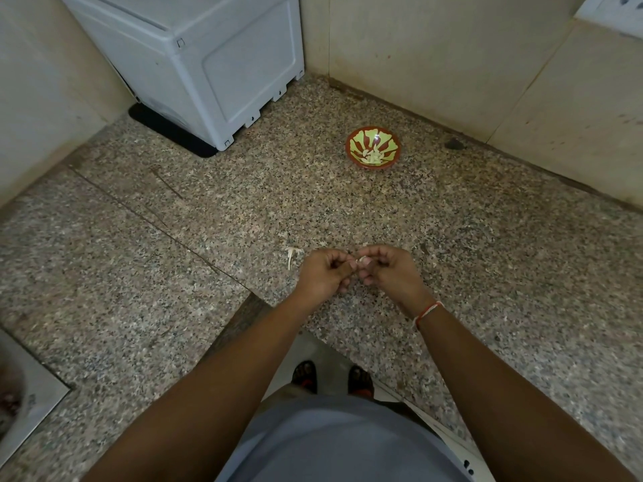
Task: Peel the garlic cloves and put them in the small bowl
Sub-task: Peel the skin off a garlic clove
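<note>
Just pale garlic clove [364, 260] (half-hidden).

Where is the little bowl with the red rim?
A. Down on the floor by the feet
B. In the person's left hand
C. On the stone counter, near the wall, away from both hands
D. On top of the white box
C: the small bowl sits on the speckled counter by the wall, well beyond the left hand and right hand.

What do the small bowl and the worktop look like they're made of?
Small bowl: probably glazed ceramic, or glossy plastic; a bright highlight sits on its painted green-and-red inside, and the rim is brownish red. Worktop: polished granite-like stone, going by its speckled pink, grey and black grain and a straight joint line.
</note>
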